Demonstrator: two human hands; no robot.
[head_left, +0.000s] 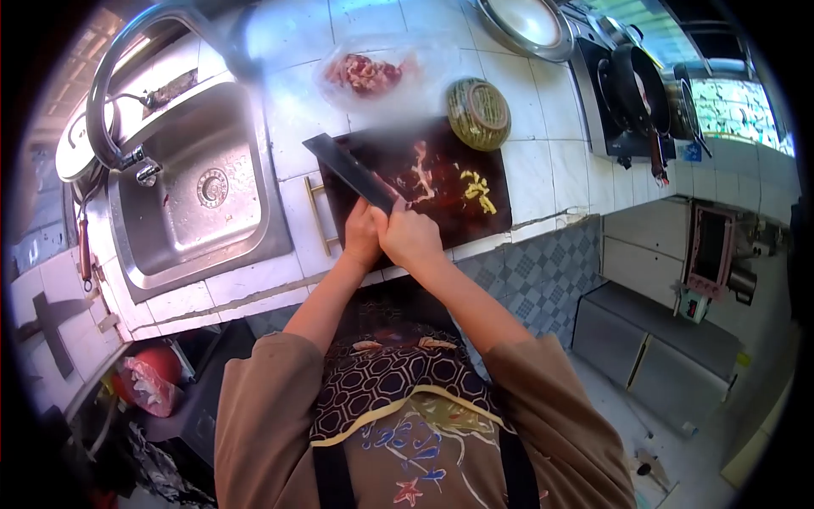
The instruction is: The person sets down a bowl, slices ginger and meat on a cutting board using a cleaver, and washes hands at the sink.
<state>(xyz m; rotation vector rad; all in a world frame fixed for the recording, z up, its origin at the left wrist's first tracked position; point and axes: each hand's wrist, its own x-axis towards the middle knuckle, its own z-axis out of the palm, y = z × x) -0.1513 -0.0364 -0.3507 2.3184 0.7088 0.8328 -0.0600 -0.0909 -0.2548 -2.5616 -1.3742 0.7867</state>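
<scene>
My right hand (pixel 411 236) is closed around the lower end of a cleaver (pixel 352 172), whose dark, wide blade tilts up to the left. Pressed close beside it, my left hand (pixel 363 234) is curled under the cleaver's lower end; its fingertips are hidden. Both hands are over the near edge of a dark cutting board (pixel 471 225). On the board lie pale pink meat scraps (pixel 421 170) and chopped yellow pieces (pixel 479 192), perhaps ginger or garlic. An upturned green patterned bowl (pixel 478 114) sits at the board's far right corner.
Behind the board, raw meat pieces (pixel 365 75) lie on clear plastic. A steel sink (pixel 270 212) with a curved faucet (pixel 103 127) is on the left. At the right stand a stove (pixel 593 102) and a black pan (pixel 632 81). A round metal pan (pixel 530 30) sits at the back.
</scene>
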